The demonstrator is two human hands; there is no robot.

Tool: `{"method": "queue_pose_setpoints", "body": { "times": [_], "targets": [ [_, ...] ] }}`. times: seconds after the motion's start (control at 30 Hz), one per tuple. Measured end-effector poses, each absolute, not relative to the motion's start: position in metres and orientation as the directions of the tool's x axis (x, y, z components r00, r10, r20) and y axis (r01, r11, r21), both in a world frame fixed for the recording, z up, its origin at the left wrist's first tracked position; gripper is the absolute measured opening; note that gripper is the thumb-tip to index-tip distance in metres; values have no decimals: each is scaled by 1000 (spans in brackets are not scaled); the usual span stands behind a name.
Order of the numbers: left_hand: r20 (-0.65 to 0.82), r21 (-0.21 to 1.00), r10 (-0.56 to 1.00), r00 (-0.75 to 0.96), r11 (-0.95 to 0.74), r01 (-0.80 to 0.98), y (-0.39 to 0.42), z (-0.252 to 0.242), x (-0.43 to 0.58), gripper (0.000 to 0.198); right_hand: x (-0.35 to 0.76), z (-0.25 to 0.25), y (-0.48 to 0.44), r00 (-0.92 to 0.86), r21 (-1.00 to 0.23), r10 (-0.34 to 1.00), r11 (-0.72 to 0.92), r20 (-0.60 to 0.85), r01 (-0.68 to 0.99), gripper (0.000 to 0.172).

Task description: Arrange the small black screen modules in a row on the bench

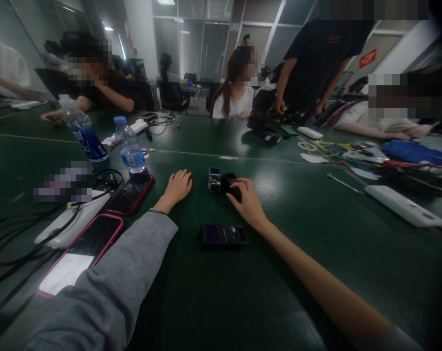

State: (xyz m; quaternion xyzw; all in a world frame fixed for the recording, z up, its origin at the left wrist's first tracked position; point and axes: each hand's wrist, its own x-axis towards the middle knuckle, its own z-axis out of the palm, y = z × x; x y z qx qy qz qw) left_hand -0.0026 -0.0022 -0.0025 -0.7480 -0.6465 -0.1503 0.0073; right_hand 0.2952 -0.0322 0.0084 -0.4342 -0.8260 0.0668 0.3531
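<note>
My right hand [250,202] grips a small black box [228,180], its fingers bent over the near right side. The box seems to have an open top. Just left of it stands a small electronic module [214,179] with a little screen on its upper part. My left hand [178,186] lies palm down on the green table, fingers stretched out, left of the module and apart from it. Closer to me, between my forearms, a flat black device [223,236] with a dark screen and small buttons lies on the table.
Two phones [130,194], a white power strip [72,219], black cables and two bottles [129,146] are on the left. Across the right lie a wrench [345,184], another power strip [403,204] and tangled wires [337,150]. Several people sit or stand around the green table [279,273].
</note>
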Motion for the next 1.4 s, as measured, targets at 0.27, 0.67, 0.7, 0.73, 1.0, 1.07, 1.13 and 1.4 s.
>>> {"method": "queue_pose_setpoints", "body": {
  "times": [0.27, 0.67, 0.7, 0.73, 1.0, 1.07, 1.13, 1.4],
  "targets": [
    [222, 176, 969, 108, -149, 973, -3, 0, -1, 50, 292, 3, -29, -362, -339, 716, 634, 596, 696, 33],
    [231, 166, 964, 128, -169, 972, 4, -7, -6, 50, 290, 4, -33, -374, -310, 729, 616, 573, 725, 37],
    [228, 169, 965, 125, -166, 972, 5, -8, -7, 50, 289, 4, -34, -372, -315, 737, 608, 563, 729, 37],
    [225, 171, 966, 125, -165, 971, 7, -8, -7, 50, 289, 4, -34, -367, -321, 747, 599, 554, 733, 37],
    [218, 176, 966, 139, -179, 968, 10, -11, -11, 51, 290, 7, -36, -339, -327, 778, 556, 529, 764, 41],
    [226, 173, 964, 137, -178, 969, 10, -11, -11, 50, 290, 7, -36, -341, -311, 771, 558, 538, 770, 42],
    [233, 171, 963, 137, -180, 969, 10, -12, -11, 50, 289, 5, -35, -336, -296, 768, 552, 545, 780, 43],
    [232, 164, 962, 145, -186, 969, 7, -8, -10, 51, 287, 2, -34, -320, -332, 776, 548, 543, 768, 54]
  ]
}}
